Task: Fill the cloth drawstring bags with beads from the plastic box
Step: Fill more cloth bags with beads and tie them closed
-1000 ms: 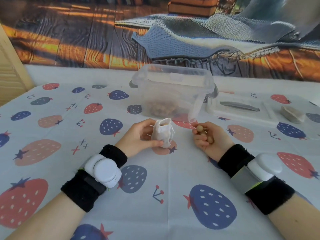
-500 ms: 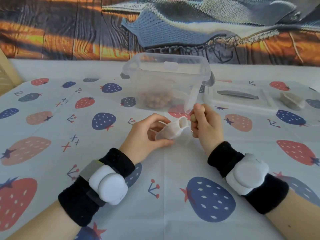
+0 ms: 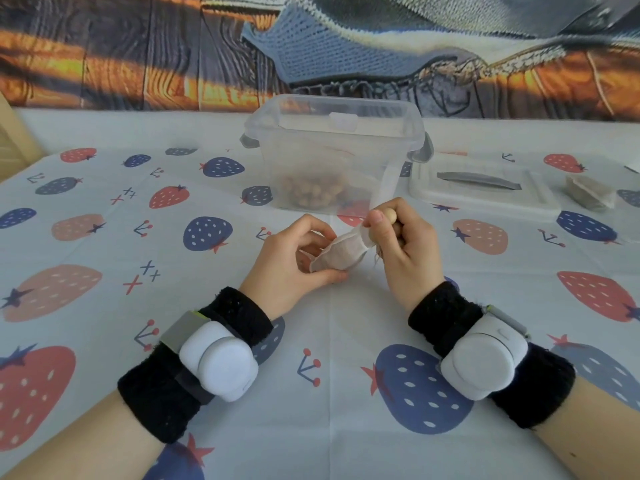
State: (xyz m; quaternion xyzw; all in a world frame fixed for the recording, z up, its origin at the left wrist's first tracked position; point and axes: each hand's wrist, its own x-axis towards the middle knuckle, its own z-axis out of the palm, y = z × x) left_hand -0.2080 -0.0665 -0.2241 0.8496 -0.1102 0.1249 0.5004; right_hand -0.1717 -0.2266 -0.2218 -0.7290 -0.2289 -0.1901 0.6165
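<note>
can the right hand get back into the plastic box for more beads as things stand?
Probably yes. The plastic box stands open just beyond the right hand, its lid off to the side. But that hand's grip already holds a bead at the bag mouth.

No legible text, label, brand, number or sign appears on any surface; the tablecloth carries only printed strawberries, cherries and small cross marks, none of them lettering
</note>
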